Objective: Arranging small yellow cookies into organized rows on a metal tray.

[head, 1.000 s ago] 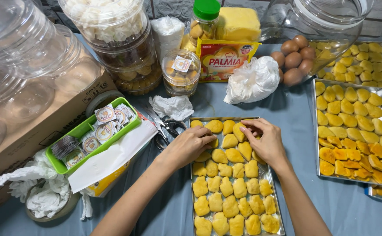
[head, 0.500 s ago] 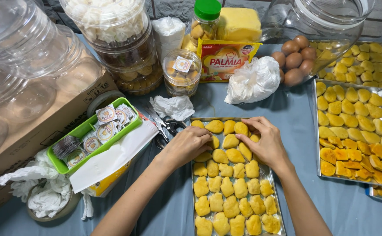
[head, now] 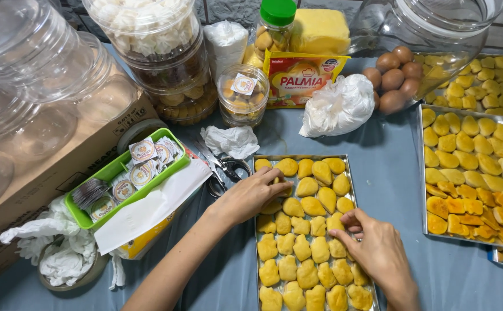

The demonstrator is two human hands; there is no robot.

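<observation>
1. Yellow unbaked pastries (head: 308,245) fill a metal baking tray (head: 352,190) on the blue tablecloth (head: 389,173), just in front of the person.
2. Left hand (head: 250,196) lies curled over the tray's upper left rows, fingertips touching one piece; whether it grips it, I cannot tell.
3. Right hand (head: 378,250) rests at the right edge, fingers (head: 343,222) bent onto a pastry; its grip is hidden.
4. Scissors (head: 220,170) and crumpled tissue (head: 231,141) lie just left of the tray.
5. Green basket (head: 110,173) of round stickers sits further left.
6. Brown eggs (head: 392,78) and a white plastic bag (head: 340,106) stand beyond; a second tray (head: 473,173) of glazed pastries lies right.
</observation>
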